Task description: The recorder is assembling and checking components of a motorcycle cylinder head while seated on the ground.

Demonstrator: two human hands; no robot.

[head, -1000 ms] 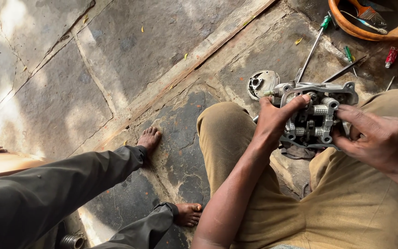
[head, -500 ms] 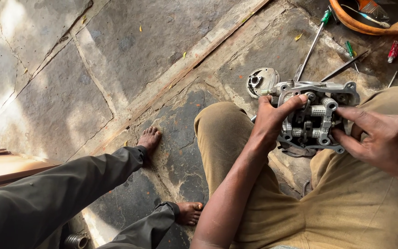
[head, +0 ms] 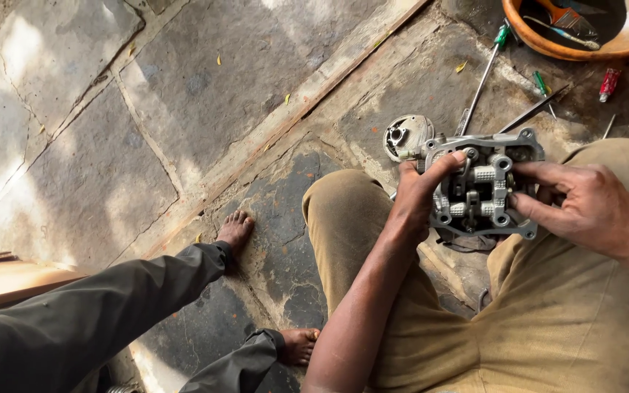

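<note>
Head view: the engine part (head: 483, 188) sits between the knees, held from both sides. The left hand (head: 418, 198) clamps its left edge, thumb over the top, much as half a second ago; the right hand (head: 575, 205) has slid its fingertips inward onto the rocker area (a small shift, so the work seems to stay on the same fitting). Behind it lies a round cover (head: 406, 136) beside a screwdriver (head: 485, 73). The orange bowl (head: 547, 45) at top right holds a brush (head: 566, 20). Someone else's bare feet (head: 236, 230) rest nearby.

engine part (head: 483, 185) between hands, above knees
</note>
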